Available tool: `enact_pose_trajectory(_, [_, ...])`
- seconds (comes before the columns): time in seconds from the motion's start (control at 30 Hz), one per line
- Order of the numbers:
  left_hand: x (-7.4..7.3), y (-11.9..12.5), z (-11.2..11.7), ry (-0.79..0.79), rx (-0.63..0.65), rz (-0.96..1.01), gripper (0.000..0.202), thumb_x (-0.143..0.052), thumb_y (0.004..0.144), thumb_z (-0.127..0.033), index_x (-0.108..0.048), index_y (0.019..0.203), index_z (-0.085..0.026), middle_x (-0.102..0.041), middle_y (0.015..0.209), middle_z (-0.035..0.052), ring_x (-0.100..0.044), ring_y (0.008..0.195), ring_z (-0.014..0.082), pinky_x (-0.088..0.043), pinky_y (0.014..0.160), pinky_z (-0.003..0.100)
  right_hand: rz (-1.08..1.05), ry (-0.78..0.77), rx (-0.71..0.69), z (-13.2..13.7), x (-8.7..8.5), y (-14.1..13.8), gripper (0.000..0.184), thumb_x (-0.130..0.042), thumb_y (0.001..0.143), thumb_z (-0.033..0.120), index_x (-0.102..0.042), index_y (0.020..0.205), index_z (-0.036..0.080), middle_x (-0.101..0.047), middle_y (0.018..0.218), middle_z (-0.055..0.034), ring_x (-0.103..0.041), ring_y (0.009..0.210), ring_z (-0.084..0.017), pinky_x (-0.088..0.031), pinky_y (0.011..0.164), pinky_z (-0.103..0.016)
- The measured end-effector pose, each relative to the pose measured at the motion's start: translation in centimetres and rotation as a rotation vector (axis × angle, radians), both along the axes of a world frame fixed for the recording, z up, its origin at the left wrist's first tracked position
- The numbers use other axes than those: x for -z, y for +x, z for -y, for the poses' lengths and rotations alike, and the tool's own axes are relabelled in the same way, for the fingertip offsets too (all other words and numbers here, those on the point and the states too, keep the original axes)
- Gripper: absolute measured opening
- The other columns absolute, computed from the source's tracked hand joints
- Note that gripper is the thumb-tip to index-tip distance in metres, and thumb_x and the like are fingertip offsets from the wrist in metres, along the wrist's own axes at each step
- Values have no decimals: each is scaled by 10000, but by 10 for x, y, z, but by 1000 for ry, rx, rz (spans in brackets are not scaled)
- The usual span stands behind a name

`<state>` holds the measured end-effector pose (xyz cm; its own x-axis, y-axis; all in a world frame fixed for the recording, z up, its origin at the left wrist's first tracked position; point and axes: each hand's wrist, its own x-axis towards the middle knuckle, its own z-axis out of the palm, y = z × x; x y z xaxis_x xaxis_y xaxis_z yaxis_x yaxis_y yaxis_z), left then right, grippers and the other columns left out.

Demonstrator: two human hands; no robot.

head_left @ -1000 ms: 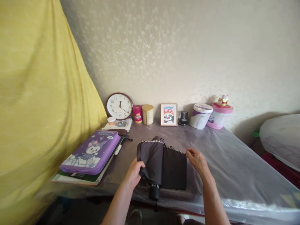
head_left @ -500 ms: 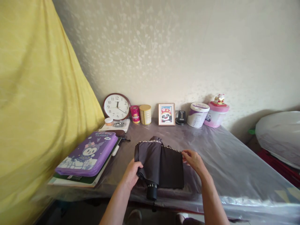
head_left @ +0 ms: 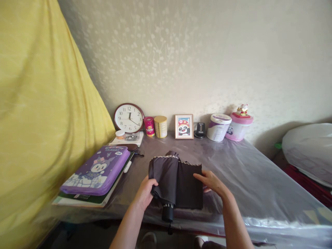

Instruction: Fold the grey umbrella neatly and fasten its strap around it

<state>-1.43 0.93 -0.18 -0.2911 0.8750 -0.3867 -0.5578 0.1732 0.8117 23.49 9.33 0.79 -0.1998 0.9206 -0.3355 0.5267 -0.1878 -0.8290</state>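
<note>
The black umbrella (head_left: 163, 180), folded but with its cloth loose, was at the front part of the worktop (head_left: 241, 169), between the two hands, and its dark handle (head_left: 167, 212) pointed toward the person. I could not tell if it rested fully on the plastic cover or was held slightly above it. The left hand (head_left: 145, 191) gripped the left side of the folded cloth, with the thumb on top and the other fingers mostly hidden below. The right hand (head_left: 214, 181) pinched the right edge of the flat flap (head_left: 189, 186), near its upper corner; one digit lay on the cloth and others were at the edge or behind it. A checkered trim (head_left: 166, 156) ran along the far border of the cloth. To the left of the umbrella, well apart from it, a purple case (head_left: 97, 171) lay on a green book (head_left: 86, 197), with a white marker (head_left: 127, 167) just beside. Near the wall stood a round clock (head_left: 129, 118), a pink can (head_left: 149, 126), a yellow tin (head_left: 161, 127) and a framed panda picture (head_left: 184, 127).
</note>
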Motion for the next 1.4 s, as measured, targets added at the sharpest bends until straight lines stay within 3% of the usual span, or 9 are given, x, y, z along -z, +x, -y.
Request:
enact_pose_trajectory(0.2, [1,0,0,4,1,4,153,-546,466,-78,-504,581,-169,-494,485,-57,-461,437,90,-367,438,205,-67,-62,-141,7,-5,-3,330,-649,696,476,-618,745,151,-616,624,-18,-572,528,-127,-488,408,-216])
enact_pose_trajectory(0.33, [1,0,0,6,-3,9,159,-554,464,-85,-496,583,-172,-495,483,-56,-467,438,96,-365,429,208,-193,-29,-127,10,-14,-12,365,-594,733,519,-629,788,160,-624,633,-9,-570,547,-116,-461,444,-191])
enact_pose_trajectory(0.73, [8,-1,-4,46,12,21,192,-544,484,-68,-571,656,-149,-588,543,-19,-542,492,121,-425,490,221,-542,144,-102,17,-10,-87,368,-625,701,533,-610,739,168,-616,723,5,-580,683,-137,-475,609,-240])
enact_pose_trajectory(0.83, [7,0,-4,63,15,29,157,-535,490,-61,-561,618,-149,-574,516,-27,-524,465,110,-404,476,210,-524,246,-128,14,-3,-100,338,-594,738,517,-605,688,184,-623,728,-3,-595,734,-155,-491,670,-264])
enact_pose_trajectory(0.93, [5,1,-4,75,10,42,131,-526,494,-56,-541,583,-152,-535,468,-44,-492,425,96,-373,450,199,-500,367,-159,12,5,-107,299,-507,822,464,-655,796,206,-663,941,-44,-607,901,-184,-482,795,-299])
enact_pose_trajectory(1.07, [5,0,-6,48,-19,82,142,-521,508,-56,-545,605,-157,-543,467,-47,-492,410,97,-370,437,198,-391,582,-248,10,13,-111,189,-510,823,257,-662,929,221,-611,1170,-49,-545,1098,-191,-390,971,-353])
enact_pose_trajectory(1.13, [5,-2,-6,26,-26,112,105,-540,548,-80,-558,621,-154,-565,483,-31,-516,428,110,-388,442,207,-309,648,-307,13,15,-115,251,-505,794,162,-645,993,223,-588,1215,-51,-519,1137,-184,-362,1003,-368])
enact_pose_trajectory(1.27, [1,-2,-7,5,-22,164,62,-596,651,-175,-614,685,-126,-651,607,39,-612,573,152,-466,546,236,-118,793,-382,23,18,-125,298,-496,786,116,-639,1033,203,-570,1247,-78,-488,1169,-202,-325,1028,-407])
enact_pose_trajectory(1.4, [0,0,-5,75,-7,127,199,-687,605,-145,-653,799,-120,-706,776,54,-646,714,158,-488,682,233,-32,871,-438,32,21,-131,331,-521,784,129,-619,1096,184,-568,1251,-98,-473,1190,-222,-295,1045,-432])
